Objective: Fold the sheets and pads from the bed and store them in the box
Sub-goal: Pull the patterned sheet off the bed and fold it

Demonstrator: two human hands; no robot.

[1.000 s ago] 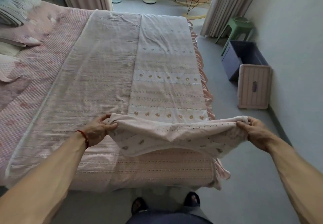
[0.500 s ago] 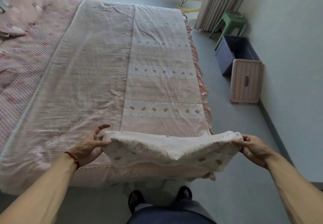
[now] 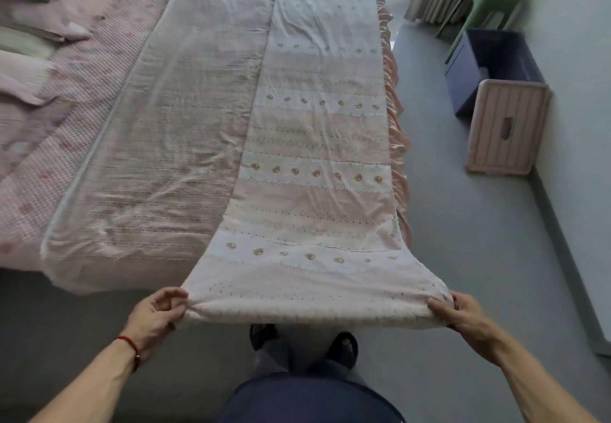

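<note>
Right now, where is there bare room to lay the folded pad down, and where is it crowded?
Bare grey floor runs between the bed's ruffled edge and the pink lid leaning on the blue box. The blue box looks mostly free inside. Crowded: pillows at the bed's far left, and the near end, where left hand and right hand grip the pad.

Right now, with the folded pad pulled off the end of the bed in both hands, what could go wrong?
1. The left hand and right hand only pinch the corners of the pad; a grip could slip.
2. The edge hangs unsupported between them and may sag toward the floor.
3. Pulling could drag the sheet underneath askew.
</note>
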